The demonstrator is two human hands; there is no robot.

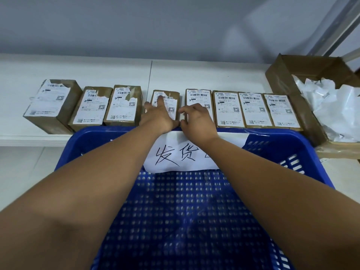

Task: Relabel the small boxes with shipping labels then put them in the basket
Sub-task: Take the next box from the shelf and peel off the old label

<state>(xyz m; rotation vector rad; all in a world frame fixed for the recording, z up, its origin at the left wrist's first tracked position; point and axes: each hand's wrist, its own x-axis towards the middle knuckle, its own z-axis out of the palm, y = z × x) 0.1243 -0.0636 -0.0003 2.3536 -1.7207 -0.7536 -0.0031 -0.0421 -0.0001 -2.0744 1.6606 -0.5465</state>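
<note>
Blue plastic basket [87,133] sits tight against the table's [116,73] front edge, its far rim just below the row of small boxes [228,109]. A paper sign [175,152] w/ handwritten characters hangs over that rim, inside the basket.

All eight boxes lie labels-up on the table, side by side along the front edge. Most touch or nearly touch, w/ a narrow gap btwn the 4th box [171,100] and the 5th box [198,96].

L hand [157,115] lies flat on the 4th box, fingers straight, index tip up on the torn label. R hand [196,119] rests on the 5th box's near-left corner, fingers bent at its left edge, thumb by the gap; can't tell if it grips anything. Both forearms reach across the basket.

At the table's right end a big open carton [288,75] full of crumpled white paper [335,106] stands just beside the last box, closing off that side. Behind the row, white tabletop runs to the back edge at the grey wall [155,26]. More tabletop shows left of the row.
</note>
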